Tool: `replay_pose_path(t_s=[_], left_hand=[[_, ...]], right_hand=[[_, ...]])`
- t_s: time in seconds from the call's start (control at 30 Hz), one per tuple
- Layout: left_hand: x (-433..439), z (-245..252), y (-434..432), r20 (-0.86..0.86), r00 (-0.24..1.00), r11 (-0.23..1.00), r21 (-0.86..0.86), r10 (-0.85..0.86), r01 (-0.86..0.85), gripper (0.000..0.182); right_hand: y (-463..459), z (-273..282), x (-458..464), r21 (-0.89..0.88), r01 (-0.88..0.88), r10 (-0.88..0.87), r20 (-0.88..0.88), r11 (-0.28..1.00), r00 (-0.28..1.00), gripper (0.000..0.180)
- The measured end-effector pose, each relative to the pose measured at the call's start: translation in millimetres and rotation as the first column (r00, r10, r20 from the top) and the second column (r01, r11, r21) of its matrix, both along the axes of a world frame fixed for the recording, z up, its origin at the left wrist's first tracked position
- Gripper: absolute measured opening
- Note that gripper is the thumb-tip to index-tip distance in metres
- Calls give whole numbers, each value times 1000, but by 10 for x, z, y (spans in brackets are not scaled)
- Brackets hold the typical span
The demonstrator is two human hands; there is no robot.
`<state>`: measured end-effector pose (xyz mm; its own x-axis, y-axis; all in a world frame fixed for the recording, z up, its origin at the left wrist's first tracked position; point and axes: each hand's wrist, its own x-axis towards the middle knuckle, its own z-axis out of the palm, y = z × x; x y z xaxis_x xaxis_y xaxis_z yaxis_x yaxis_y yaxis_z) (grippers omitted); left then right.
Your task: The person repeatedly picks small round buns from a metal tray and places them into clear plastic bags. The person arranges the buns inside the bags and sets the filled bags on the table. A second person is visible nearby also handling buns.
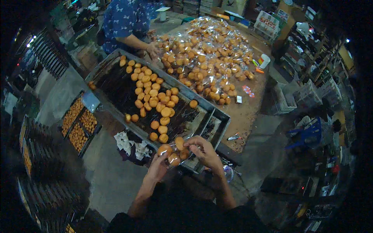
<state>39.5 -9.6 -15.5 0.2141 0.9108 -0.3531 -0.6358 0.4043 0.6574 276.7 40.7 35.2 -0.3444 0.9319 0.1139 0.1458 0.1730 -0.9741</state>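
My left hand (158, 167) supports a clear plastic bag (174, 155) from its left side, with several round golden-brown buns inside. On the bag's right, my right hand (204, 151) has its fingertips at one bun (179, 143) near the opening; whether that bun is fully inside I cannot tell. Both hands are above the near end of a long dark metal trough (116, 83). Loose buns (153, 93) lie in a band along the trough, some of them piled. One bun (193, 103) sits apart by the right wall.
Beyond the trough, a brown table (247, 110) carries a heap of bagged buns (207, 52), a stapler (233, 137), a small box (239, 99) and a white tub (264, 61). A co-worker's hand (153, 49) is beside the heap. Bun-filled trays (80, 125) are on the left.
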Motion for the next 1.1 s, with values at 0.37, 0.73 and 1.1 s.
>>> replay_pose_path(t_s=[0.37, 0.73, 1.1], left_hand=[[-46, 54, -16, 5, 994, 994, -9, -105, 105, 56], [-46, 20, -111, 54, 991, 993, -15, -118, 119, 57], [-58, -128, -140, 135, 982, 989, -46, -131, 139, 52]], right_hand=[[-29, 98, -30, -158, 8, -14, -37, 987, 999, 19], [-95, 460, 125, 243, -298, 218, 308, 923, 926, 37], [-98, 268, 141, 183, -330, 208, 482, 926, 851, 32]])
